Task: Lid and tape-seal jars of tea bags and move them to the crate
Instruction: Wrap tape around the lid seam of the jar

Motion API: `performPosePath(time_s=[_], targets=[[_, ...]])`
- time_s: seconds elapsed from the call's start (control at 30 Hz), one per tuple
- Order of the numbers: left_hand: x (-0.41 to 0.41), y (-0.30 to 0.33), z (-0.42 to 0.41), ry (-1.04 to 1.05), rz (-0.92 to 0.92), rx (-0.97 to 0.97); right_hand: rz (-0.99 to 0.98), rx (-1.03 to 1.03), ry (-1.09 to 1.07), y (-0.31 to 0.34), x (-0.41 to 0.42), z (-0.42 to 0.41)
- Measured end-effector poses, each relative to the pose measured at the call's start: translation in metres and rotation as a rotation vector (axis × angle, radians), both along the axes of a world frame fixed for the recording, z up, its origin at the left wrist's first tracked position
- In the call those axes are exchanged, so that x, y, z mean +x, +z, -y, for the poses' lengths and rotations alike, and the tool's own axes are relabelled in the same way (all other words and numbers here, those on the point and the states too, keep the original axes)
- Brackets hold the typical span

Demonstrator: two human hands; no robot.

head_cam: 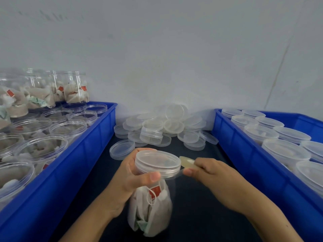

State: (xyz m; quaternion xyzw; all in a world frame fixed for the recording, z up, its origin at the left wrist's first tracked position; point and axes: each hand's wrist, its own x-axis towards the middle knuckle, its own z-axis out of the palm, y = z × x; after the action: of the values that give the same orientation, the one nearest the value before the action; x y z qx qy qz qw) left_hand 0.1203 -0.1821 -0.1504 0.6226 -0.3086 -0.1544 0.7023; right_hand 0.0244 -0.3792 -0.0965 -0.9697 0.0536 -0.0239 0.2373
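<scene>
Here we hold a clear jar (150,203) of tea bags (152,212), our left hand (132,177) curled round its lid (158,164). Our right hand (209,173) pinches a tape strip (187,162) beside the lid. Left of our grip, a blue crate (90,154) holds open jars; right, another crate (244,154) holds lidded ones. The red tag's (155,191) writing is unreadable.

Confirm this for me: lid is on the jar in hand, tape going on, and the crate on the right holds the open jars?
Not quite. The head view shows the right crate holds lidded jars; the open jars are in the left crate. The lid is on the held jar, tape going on.
</scene>
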Motion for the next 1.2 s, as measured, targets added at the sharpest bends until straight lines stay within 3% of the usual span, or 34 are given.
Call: performPosePath(time_s=[0.17, 0.4, 0.5, 0.67, 0.8, 0.97, 1.2], targets=[[-0.001, -0.005, -0.001, -0.080, -0.143, -0.015, 0.038, 0.092, -0.008, -0.005, 0.001, -0.007], [0.000, -0.005, -0.007, -0.105, -0.186, -0.050, 0.050, 0.370, 0.090, -0.017, 0.006, -0.009], [0.003, -0.001, -0.011, -0.026, -0.117, -0.038, 0.120, 0.338, 0.121, -0.018, 0.007, -0.017], [-0.008, 0.003, 0.001, 0.183, 0.128, 0.090, 0.268, 0.208, -0.050, -0.027, 0.003, -0.040], [-0.013, -0.007, 0.008, 0.392, 0.202, 0.019, 0.276, 0.123, -0.025, -0.027, 0.001, -0.050], [-0.003, -0.005, 0.006, 0.389, 0.165, -0.038, 0.200, 0.067, 0.027, -0.014, -0.003, -0.037], [0.001, -0.007, 0.004, 0.220, 0.084, -0.096, 0.080, -0.081, 0.049, -0.002, -0.001, -0.019]])
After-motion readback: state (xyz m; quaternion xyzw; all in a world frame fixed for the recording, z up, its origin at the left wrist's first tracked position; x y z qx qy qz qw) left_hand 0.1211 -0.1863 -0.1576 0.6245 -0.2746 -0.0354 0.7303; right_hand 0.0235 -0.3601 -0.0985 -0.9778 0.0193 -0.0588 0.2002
